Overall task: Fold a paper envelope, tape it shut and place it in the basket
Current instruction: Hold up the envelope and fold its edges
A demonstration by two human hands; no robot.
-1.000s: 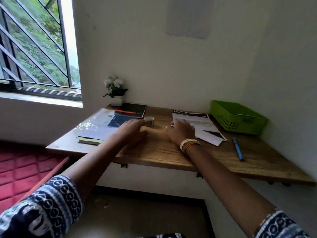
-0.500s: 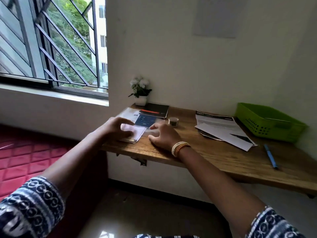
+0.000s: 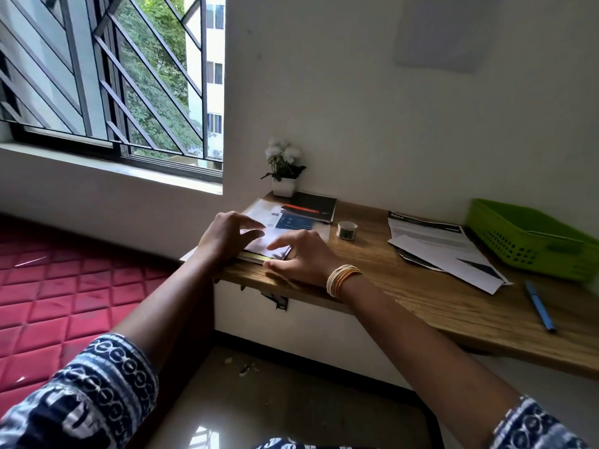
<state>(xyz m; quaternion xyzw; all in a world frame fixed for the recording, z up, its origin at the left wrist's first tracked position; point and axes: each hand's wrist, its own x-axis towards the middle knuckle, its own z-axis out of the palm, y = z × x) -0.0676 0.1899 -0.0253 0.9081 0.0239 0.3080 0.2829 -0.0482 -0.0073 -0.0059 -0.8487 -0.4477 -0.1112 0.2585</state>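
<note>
The left hand (image 3: 227,236) and right hand (image 3: 299,256) cover part of the pale sheet of paper (image 3: 270,243) at the bench's (image 3: 421,296) left end, so its edges are hard to trace. Both hands lie loosely spread on it, gripping nothing. The green basket (image 3: 531,236), blurred, sits at the bench's far right, well apart from the paper.

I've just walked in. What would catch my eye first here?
Two hands, the left hand and the right hand, rest on a white paper at the left end of a wooden desk. A bright green basket stands at the right end by the wall. A small tape roll sits between them.
</note>
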